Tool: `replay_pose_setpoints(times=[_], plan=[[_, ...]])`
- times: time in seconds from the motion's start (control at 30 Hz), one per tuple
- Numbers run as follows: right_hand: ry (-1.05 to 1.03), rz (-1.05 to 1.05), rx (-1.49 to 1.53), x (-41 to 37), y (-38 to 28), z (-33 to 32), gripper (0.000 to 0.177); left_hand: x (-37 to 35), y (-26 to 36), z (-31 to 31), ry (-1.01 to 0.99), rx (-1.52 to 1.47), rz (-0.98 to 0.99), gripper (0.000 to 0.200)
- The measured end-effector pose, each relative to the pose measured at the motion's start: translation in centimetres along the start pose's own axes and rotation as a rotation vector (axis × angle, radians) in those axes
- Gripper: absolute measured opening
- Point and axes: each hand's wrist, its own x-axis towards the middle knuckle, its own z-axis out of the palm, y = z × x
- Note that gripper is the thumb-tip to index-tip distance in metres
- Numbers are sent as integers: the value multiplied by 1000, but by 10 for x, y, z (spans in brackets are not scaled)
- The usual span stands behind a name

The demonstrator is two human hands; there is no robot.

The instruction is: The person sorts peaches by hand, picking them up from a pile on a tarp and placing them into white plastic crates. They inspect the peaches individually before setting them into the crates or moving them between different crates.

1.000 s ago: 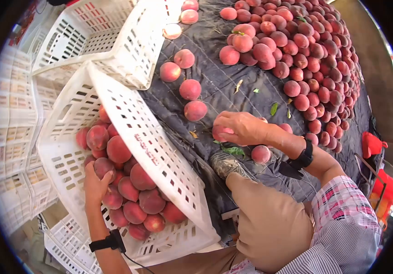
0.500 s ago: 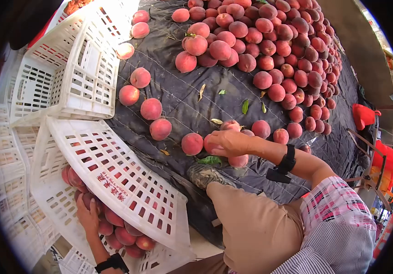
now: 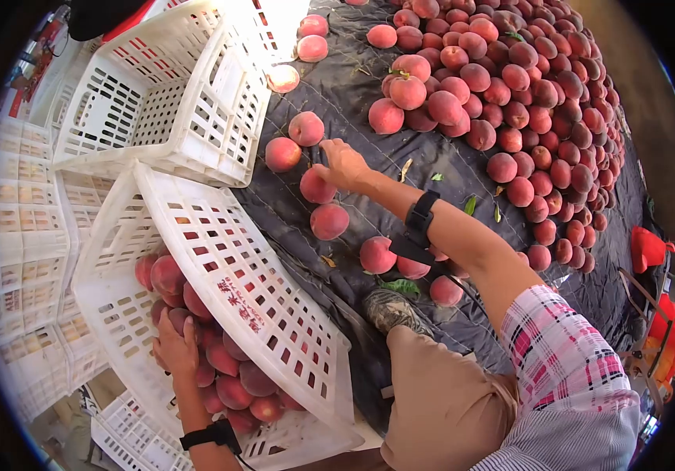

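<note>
right hand [image 3: 345,166] is just past the middle of the view toward 12 o'clock, fingers half curled, thumb side against a peach [image 3: 318,187]. can't say if it's really gripping, since the hand covers part of the contact. that peach sits on a dark quilted sheet [image 3: 337,102], with another peach [image 3: 330,222] just beside it toward 6 o'clock and two more toward 11.

left hand [image 3: 177,349] is over at 8 o'clock, inside a tilted white crate [image 3: 337,385], fingers and thumb spread around a dark peach [image 3: 180,319] in the pile there. again can't say how firm the hold is.

big peach heap [image 3: 526,110] at 2 o'clock, second white crate [image 3: 188,157] at 10, patterned shoe [image 3: 388,311] around 5, touching the sheet.
</note>
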Motion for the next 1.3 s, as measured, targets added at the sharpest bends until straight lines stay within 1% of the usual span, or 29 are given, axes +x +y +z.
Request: replay_pose_setpoints(times=[0.03, 0.1, 0.13, 0.2, 0.23, 0.3, 0.33, 0.4, 0.43, 0.5, 0.57, 0.6, 0.63, 0.7, 0.73, 0.8, 0.83, 0.87, 0.9, 0.93, 0.97, 1.0, 1.07, 1.17, 1.2, 1.27, 1.3], plan=[[1, 2, 0, 2, -4, 3, 53, -1, 1, 0, 6, 20, 4, 61], [-188, 10, -150, 5, 3, -8, 46, 0, -12, 7, 28, -14, 32, 61], [-168, 36, -173, 3, 8, -16, 46, 0, -15, 13, 45, -45, 45, 61], [-77, -30, -293, 5, 19, -36, 38, 0, -9, 7, 13, -36, 30, 60], [-61, -19, -317, 7, 25, -55, 38, 2, -10, 8, 16, -59, 50, 60], [374, -164, -438, 5, 43, -94, 37, 5, -11, 10, 13, -35, 67, 61], [509, -191, -520, 10, 56, -113, 42, 5, -7, 8, 10, -46, 75, 61], [477, -24, -509, 14, 77, -146, 50, 2, -3, 4, 36, -48, 76, 60], [478, -19, -509, 19, 89, -150, 50, 3, -5, 8, 61, -61, 101, 60], [333, 25, -483, 25, 104, -157, 58, 4, -5, 8, 53, -69, 105, 60], [351, 15, -531, 31, 105, -151, 61, 3, -3, 3, 51, -67, 93, 59], [364, 11, -584, 32, 104, -145, 64, 3, 0, 1, 21, -76, 79, 59], [359, 3, -575, 34, 103, -144, 64, 2, 2, 0, -10, -89, 63, 59], [312, 63, -315, 36, 98, -147, 67, 3, -1, 2, -1, -103, 79, 59], [297, 46, -314, 34, 95, -147, 67, 2, -3, 3, 12, -129, 96, 59], [-143, 322, 1068, 19, 66, -149, 63, 1, -2, 2, -8, -162, 70, 56], [-261, 342, 1274, 10, 42, -149, 61, 1, -3, 2, -10, -207, 84, 54], [-285, 342, 1273, 5, 32, -144, 61, 3, -5, 4, -7, -252, 100, 53], [-490, 298, 1426, 1, 25, -141, 62, 6, -11, 9, 5, -239, 123, 51], [-708, 251, 1570, -1, 11, -137, 63, 6, -11, 12, 9, -240, 95, 51], [-741, 261, 1602, -2, -6, -130, 69, 6, -12, 13, 32, -231, 122, 50], [-703, 279, 1593, -10, -38, -131, 68, 6, -14, 11, 55, -219, 145, 50], [-615, 198, 1521, -15, -73, -121, 68, 6, -12, 7, 66, -246, 175, 51], [-716, 10, 1195, -19, -140, -130, 67, 0, -8, -5, 27, -313, 160, 53], [-740, -55, 1094, -19, -163, -132, 68, 0, -11, -3, 42, -300, 166, 55], [-715, -355, 698, -31, -250, -136, 68, -1, -16, 2, 49, -337, 165, 58], [-749, -461, 461, -32, -277, -138, 68, 0, -17, 2, 33, -360, 168, 58]])
